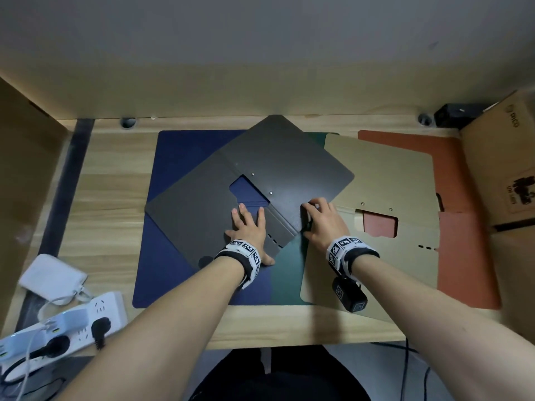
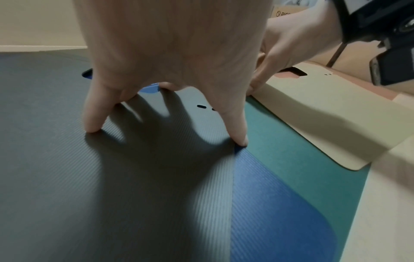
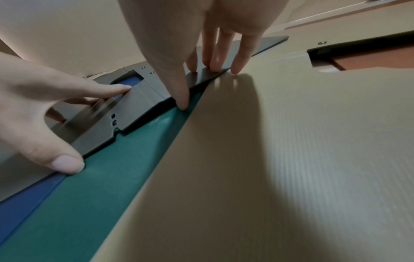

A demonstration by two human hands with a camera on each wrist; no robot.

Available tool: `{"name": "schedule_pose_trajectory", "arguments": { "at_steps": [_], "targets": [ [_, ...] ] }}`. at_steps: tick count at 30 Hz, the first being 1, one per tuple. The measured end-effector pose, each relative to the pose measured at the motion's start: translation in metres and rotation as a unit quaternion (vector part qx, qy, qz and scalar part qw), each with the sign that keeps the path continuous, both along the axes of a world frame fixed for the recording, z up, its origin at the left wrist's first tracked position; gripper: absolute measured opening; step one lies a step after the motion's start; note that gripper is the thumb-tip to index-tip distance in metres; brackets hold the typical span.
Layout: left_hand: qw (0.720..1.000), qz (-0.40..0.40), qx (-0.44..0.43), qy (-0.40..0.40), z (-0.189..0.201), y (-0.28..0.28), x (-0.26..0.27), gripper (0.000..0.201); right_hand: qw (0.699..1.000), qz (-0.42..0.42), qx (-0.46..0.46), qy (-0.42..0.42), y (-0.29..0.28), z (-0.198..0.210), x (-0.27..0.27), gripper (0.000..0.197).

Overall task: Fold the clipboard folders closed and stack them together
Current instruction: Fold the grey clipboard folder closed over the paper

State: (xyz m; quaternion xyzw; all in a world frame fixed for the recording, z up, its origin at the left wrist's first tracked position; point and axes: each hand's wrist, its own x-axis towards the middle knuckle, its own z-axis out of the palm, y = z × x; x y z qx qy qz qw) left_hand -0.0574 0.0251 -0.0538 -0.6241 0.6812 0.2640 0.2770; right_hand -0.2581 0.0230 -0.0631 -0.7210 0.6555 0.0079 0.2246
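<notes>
A dark grey clipboard folder [image 1: 289,157] lies open and turned diagonally on an open blue folder [image 1: 179,151] and a green one [image 1: 289,273]. My left hand [image 1: 249,227] rests flat with spread fingers on the grey folder's left half [image 2: 67,177]. At the near edge of its right half [image 3: 143,99], my right hand [image 1: 321,221] pinches it, fingers [image 3: 210,65] on top and thumb at the edge, which stands slightly raised. On the right, an open beige folder [image 1: 385,175] lies on an open orange one [image 1: 457,175].
Cardboard boxes [image 1: 503,157] stand at the right table edge, with a black device [image 1: 457,112] behind them. A brown panel [image 1: 23,157] flanks the left. A white power strip [image 1: 66,328] with plugs and a white pouch [image 1: 52,276] sit at the front left.
</notes>
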Motion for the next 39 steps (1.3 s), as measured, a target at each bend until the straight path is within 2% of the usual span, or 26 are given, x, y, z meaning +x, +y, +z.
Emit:
{"name": "schedule_pose_trajectory", "arguments": {
  "at_steps": [12,21,24,28,30,33,36,37,39],
  "targets": [
    [0.998,0.058,-0.022,0.005,-0.001,0.004,-0.015,0.138,0.996,0.055,-0.042,-0.053,-0.009,-0.013,-0.016,0.073],
    [0.997,0.065,0.008,0.034,0.017,0.007,-0.009,0.126,0.994,0.056,-0.085,-0.038,-0.001,0.000,-0.017,0.066],
    [0.996,0.059,0.025,0.061,0.037,0.006,0.000,0.113,0.994,0.050,-0.091,-0.042,0.003,0.009,-0.012,0.063],
    [0.995,0.013,0.016,0.095,0.070,0.005,0.018,0.097,0.993,0.037,-0.107,-0.042,0.004,0.028,-0.002,0.058],
    [0.994,-0.010,-0.012,0.108,0.091,0.004,0.028,0.085,0.992,0.033,-0.118,-0.043,0.002,0.043,0.004,0.049],
    [0.991,-0.024,-0.046,0.125,0.117,0.000,0.048,0.064,0.983,0.017,-0.158,-0.088,-0.004,0.067,0.015,0.033],
    [0.989,-0.010,-0.061,0.134,0.140,-0.001,0.069,0.055,0.971,0.016,-0.208,-0.114,-0.006,0.089,0.029,0.023],
    [0.988,-0.009,-0.064,0.138,0.147,-0.002,0.076,0.051,0.968,0.024,-0.223,-0.116,-0.007,0.097,0.033,0.022],
    [0.985,-0.009,-0.082,0.153,0.165,-0.003,0.089,0.033,0.960,0.041,-0.244,-0.128,-0.007,0.115,0.041,0.032]
  ]
}}
